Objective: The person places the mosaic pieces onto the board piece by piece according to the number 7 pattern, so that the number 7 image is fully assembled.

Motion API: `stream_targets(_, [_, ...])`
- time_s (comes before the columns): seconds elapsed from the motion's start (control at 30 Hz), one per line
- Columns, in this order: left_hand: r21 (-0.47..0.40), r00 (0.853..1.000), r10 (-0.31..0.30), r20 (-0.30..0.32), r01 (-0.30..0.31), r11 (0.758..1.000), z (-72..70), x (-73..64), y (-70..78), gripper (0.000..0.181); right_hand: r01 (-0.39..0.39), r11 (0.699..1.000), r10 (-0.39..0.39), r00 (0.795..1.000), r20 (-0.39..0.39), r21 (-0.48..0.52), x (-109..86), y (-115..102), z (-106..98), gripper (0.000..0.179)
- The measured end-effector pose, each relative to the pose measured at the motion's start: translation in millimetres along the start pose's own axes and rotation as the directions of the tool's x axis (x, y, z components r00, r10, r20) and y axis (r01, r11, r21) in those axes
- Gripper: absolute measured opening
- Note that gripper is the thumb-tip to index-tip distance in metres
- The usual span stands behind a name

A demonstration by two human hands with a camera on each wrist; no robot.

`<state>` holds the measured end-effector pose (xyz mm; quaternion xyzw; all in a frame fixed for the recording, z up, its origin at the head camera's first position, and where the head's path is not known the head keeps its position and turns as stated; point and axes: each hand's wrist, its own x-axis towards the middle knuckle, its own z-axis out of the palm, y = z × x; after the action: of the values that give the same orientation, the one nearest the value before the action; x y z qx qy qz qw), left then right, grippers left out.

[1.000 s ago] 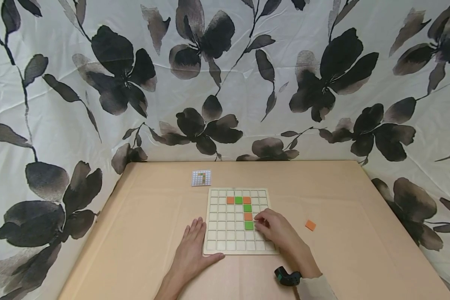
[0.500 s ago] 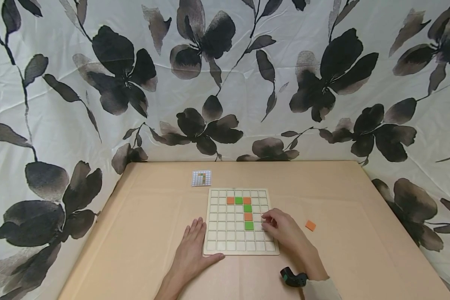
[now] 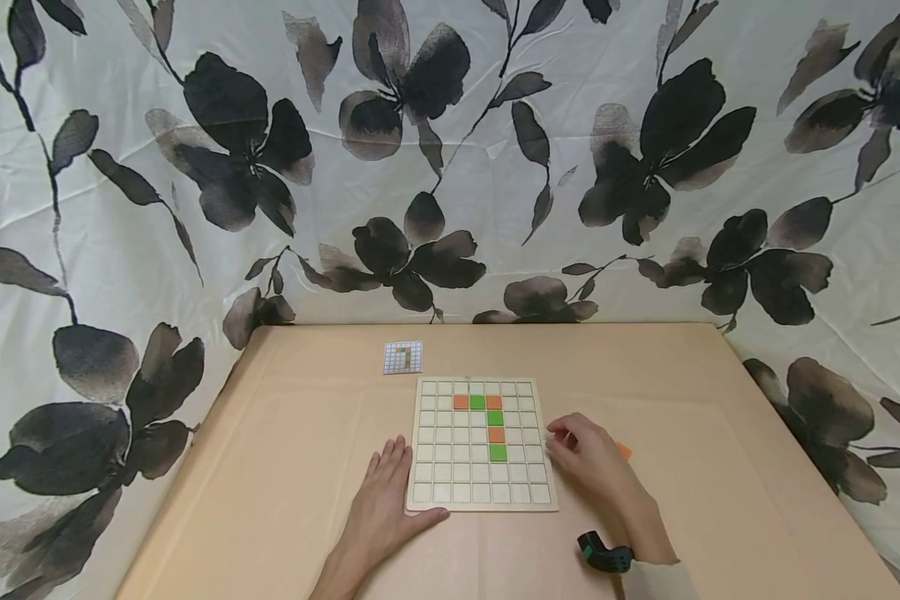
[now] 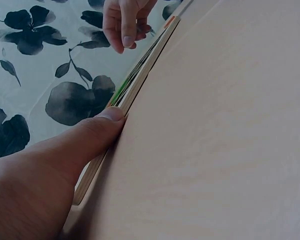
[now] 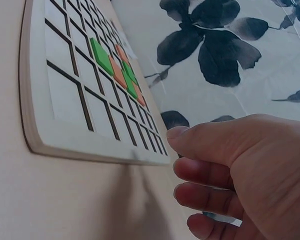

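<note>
A pale wooden grid board (image 3: 442, 487) lies on the table, with several orange and green square tiles set in its cells. The lowest of these, a green tile (image 3: 498, 452), is also visible as a green tile (image 5: 101, 56) in the right wrist view. My left hand (image 3: 378, 504) rests against the board's left side with straight fingers, its thumb (image 4: 97, 131) touching the near edge. Just right of the board hovers my right hand (image 3: 596, 467), fingers loosely bent and nothing seen between them. Behind it, a loose orange tile (image 3: 625, 451) is mostly hidden.
A small card (image 3: 402, 357) printed with a coloured grid pattern lies beyond the board's far left corner. The wooden table (image 3: 292, 417) ends at a floral cloth (image 3: 510, 250) behind it. A black wrist device (image 3: 603, 553) is worn on the right wrist.
My right hand has moved right, from over the board's right columns to beside its edge, now covering most of the loose orange tile. The left hand stays in place.
</note>
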<state>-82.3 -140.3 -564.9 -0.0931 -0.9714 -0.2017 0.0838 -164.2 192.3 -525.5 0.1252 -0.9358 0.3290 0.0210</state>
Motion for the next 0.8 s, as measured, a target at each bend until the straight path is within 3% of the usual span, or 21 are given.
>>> stream_targets(0.2, [0.01, 1.0, 0.009, -0.017, -0.009, 1.0, -0.1, 0.0, -0.1, 0.112, 0.007, 1.0, -0.007, 1.0, -0.025, -0.009, -1.0, 8, -5, 0.019])
stream_targets(0.8, [-0.011, 1.0, -0.014, 0.009, 0.014, 1.0, -0.5, 0.2, 0.4, 0.113, -0.036, 0.999, 0.035, 0.998, -0.059, -0.015, -8.0, 32, -22, 0.022])
